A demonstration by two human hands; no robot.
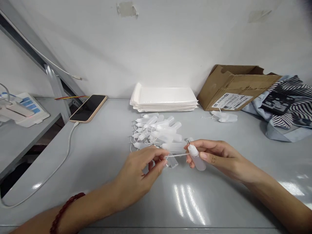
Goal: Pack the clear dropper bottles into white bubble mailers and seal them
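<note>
Between the thumb and fingers of my right hand (pixel 214 156) is a small translucent needle-tip bottle (pixel 198 160), tilted, its thin dark needle pointing up and left. A narrow white strap (pixel 179 155) runs from the bottle's neck to my left hand (pixel 151 165), which pinches its far end; the cap at that end is mostly hidden by the fingertips. Just behind both hands lies a pile of similar bottles (pixel 158 130), many with looped straps and tips facing left. One clear bottle (pixel 173 161) lies beside my left fingertips.
A stack of white padded envelopes (pixel 168 99) lies against the wall. An open cardboard box (pixel 219 87) stands at the right, with a few bottles (pixel 226 117) before it and striped cloth (pixel 282 120) beside it. A phone (pixel 88 109) with a white cable (pixel 69 146) lies at left.
</note>
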